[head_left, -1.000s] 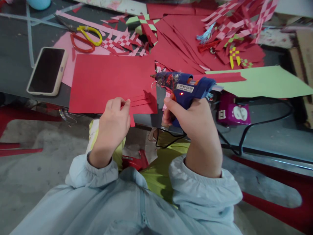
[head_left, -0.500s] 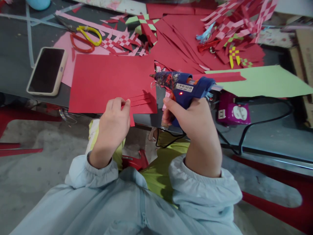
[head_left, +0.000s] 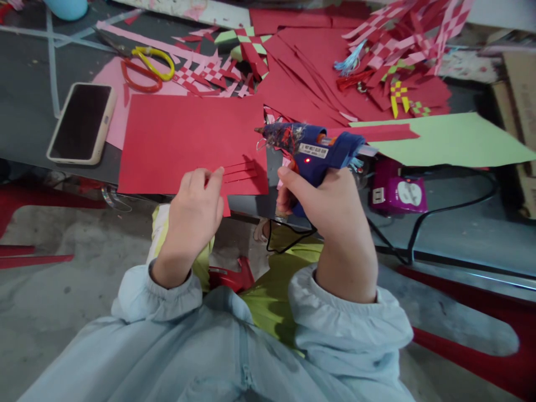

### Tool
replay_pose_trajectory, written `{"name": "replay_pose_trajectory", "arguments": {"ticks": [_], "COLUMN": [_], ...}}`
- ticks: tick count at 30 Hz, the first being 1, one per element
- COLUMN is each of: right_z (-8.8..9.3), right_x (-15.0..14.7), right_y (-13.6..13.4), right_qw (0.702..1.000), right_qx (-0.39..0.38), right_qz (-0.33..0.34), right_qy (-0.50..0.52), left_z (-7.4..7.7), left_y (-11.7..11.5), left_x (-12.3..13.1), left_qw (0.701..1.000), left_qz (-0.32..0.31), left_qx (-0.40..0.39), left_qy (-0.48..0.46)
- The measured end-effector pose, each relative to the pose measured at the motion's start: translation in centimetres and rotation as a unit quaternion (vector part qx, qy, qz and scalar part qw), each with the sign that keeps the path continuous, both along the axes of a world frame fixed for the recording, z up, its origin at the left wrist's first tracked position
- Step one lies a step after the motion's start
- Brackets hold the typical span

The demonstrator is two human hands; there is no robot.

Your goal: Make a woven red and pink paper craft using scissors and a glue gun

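My right hand [head_left: 330, 218] is wrapped round the handle of a blue glue gun [head_left: 312, 151]. Its red lamp glows and its nozzle points left, over the right edge of a red paper sheet [head_left: 188, 139]. That sheet lies at the front of the table, and narrow strips are cut into its near right corner. My left hand [head_left: 195, 215] pinches a red strip [head_left: 226, 204] at that corner, fingers closed on it.
A phone [head_left: 81, 123] lies at the left. Yellow and red scissors [head_left: 146, 67] rest behind the sheet. Woven red, pink and green paper pieces [head_left: 397, 33] are heaped at the back right. A green sheet [head_left: 452, 142] and a purple socket block [head_left: 397, 192] sit at the right.
The glue gun and my right hand have shifted slightly left and away from me. My left hand stays on the strip.
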State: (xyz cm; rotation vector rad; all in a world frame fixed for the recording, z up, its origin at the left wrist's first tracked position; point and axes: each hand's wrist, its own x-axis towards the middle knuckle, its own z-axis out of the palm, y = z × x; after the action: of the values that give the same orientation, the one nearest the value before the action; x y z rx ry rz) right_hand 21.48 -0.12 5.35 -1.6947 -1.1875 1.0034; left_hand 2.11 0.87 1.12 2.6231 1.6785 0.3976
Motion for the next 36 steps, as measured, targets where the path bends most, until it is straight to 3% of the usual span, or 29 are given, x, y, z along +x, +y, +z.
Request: {"name": "replay_pose_trajectory", "arguments": {"ticks": [18,21,25,28,36], "right_z": [-0.8,-1.0,-0.6,-0.3,-0.1], "right_x": [0.1,0.1,-0.1,-0.3,-1.0], "right_y": [0.1,0.3,0.6,0.8,1.4], "right_qw": [0.999,0.999,0.999,0.998,0.997], "right_qx": [0.003,0.010,0.011,0.021,0.032], "right_qz": [0.013,0.006,-0.007,-0.008,0.001], "right_qy": [0.031,0.038,0.046,0.054,0.074], "left_z": [0.3,0.0,-0.6,-0.7,-0.7], "left_y": [0.1,0.4,1.4,2.1,2.7], "left_x": [1.1,0.6,-1.0,-2.0,-2.4], "left_qw": [0.999,0.997,0.962,0.949,0.938], "left_qz": [0.035,0.047,0.109,0.146,0.171], "left_qx": [-0.016,-0.004,0.055,0.073,0.062], "left_qy": [0.034,-0.068,-0.245,-0.269,-0.296]}}
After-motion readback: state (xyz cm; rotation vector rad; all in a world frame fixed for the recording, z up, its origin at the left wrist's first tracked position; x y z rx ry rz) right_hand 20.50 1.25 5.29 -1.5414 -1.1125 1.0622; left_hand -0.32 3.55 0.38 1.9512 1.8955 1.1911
